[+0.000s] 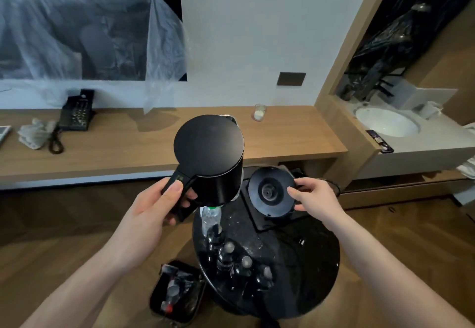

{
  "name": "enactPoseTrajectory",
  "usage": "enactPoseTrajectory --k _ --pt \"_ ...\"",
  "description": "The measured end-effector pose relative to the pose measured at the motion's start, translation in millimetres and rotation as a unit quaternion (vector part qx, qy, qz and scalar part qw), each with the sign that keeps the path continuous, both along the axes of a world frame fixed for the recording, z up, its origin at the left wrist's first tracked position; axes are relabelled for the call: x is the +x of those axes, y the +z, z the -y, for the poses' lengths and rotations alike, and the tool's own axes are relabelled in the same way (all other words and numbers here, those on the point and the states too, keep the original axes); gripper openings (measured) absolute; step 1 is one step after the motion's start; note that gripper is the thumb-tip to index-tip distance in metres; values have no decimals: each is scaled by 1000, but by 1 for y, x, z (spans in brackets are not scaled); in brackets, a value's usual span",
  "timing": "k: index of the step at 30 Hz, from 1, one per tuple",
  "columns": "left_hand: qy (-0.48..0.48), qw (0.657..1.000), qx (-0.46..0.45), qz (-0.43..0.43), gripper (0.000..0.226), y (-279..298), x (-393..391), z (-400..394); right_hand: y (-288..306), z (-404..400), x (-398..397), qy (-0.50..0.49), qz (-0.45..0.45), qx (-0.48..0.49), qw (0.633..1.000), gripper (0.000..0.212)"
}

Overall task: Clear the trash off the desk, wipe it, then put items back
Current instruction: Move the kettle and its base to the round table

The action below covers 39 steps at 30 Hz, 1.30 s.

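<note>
Head view looks down past two bare forearms toward a long wooden counter (pixel 154 142) along the far wall. Left hand (pixel 154 204) grips the handle of a black electric kettle (pixel 209 158), thumb on top and fingers curled under it; the kettle is held in the air above a round black side table (pixel 308 263), and its body hides the near edge of the counter behind it and the top of a clear water bottle (pixel 211 218) standing on the table. Right hand (pixel 313 196) pinches the right edge of the round black kettle base (pixel 271 191), thumb and fingers closed on its rim; whether the base is lifted off the dark tray beneath it cannot be told.

On the near part of the table a row of small dark bottles (pixel 241 263) is blurred and their labels cannot be read. A small marking on the kettle handle is too small to read. On the floor, near left of the table, a black bin (pixel 177 294) holds blurred items.

On the counter, at the far left, sit a black telephone (pixel 77 111) and crumpled white paper (pixel 36 132) just left of it; a glass (pixel 260 112) stands toward the right. A white sink (pixel 388 122) lies at far right, partly cut off by the wall panel.
</note>
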<state>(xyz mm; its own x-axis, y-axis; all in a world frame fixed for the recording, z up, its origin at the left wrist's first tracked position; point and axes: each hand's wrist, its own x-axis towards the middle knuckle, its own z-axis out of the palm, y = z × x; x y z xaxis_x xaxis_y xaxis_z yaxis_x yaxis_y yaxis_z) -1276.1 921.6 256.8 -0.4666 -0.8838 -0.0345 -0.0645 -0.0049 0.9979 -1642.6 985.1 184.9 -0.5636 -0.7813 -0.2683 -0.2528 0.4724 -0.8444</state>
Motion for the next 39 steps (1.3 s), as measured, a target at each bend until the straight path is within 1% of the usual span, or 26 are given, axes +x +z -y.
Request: enactPoseTrajectory --k 2,4,6,8,10,11,14,16,18,20,22,25,28,30,33,36,39 --pt "14 1000 2 4 41 -5 -16 -5 -36 5 -17 30 14 40 999 21" --pt "32 999 7 7 38 -10 -36 -12 -71 9 -37 58 23 78 995 24" --pt "51 999 15 0 38 -15 -58 -21 -103 11 -56 88 20 113 989 22" --pt "69 997 22 -6 40 -22 -78 -29 -130 10 -72 123 10 151 981 14" --pt "83 996 33 -8 40 -30 -100 -37 -155 10 -88 162 -4 183 970 15" --pt "89 995 39 -12 40 -34 -109 -41 -163 9 -93 177 -8 200 964 16" --pt "98 993 58 -14 40 -45 -135 -52 -182 5 -108 234 -31 260 936 5" --pt "96 992 78 -16 45 -55 -149 -60 -199 2 -118 261 -46 292 919 11" --pt "101 989 103 -19 49 -65 -164 -71 -215 -2 -125 269 -40 315 909 19" --pt "109 986 127 -15 47 -75 -179 -84 -223 -6 -129 263 -27 332 905 16" --pt "110 983 146 -10 43 -86 -195 -100 -232 -11 -133 251 -17 347 903 22" --pt "109 979 171 -9 38 -105 -221 -123 -242 -19 -140 231 1 349 908 24" --pt "106 974 198 -12 36 -123 -242 -139 -248 -25 -144 200 23 318 927 23" --pt "91 973 210 -11 41 -135 -254 -147 -251 -30 -146 203 23 295 933 22" --pt "77 971 224 10 53 -155 -268 -154 -260 -39 -154 231 2 259 938 22" --pt "58 969 237 33 55 -176 -278 -159 -265 -47 -164 249 -25 234 940 25" --pt "67 965 250 43 57 -199 -282 -165 -260 -53 -172 268 -67 231 933 40"
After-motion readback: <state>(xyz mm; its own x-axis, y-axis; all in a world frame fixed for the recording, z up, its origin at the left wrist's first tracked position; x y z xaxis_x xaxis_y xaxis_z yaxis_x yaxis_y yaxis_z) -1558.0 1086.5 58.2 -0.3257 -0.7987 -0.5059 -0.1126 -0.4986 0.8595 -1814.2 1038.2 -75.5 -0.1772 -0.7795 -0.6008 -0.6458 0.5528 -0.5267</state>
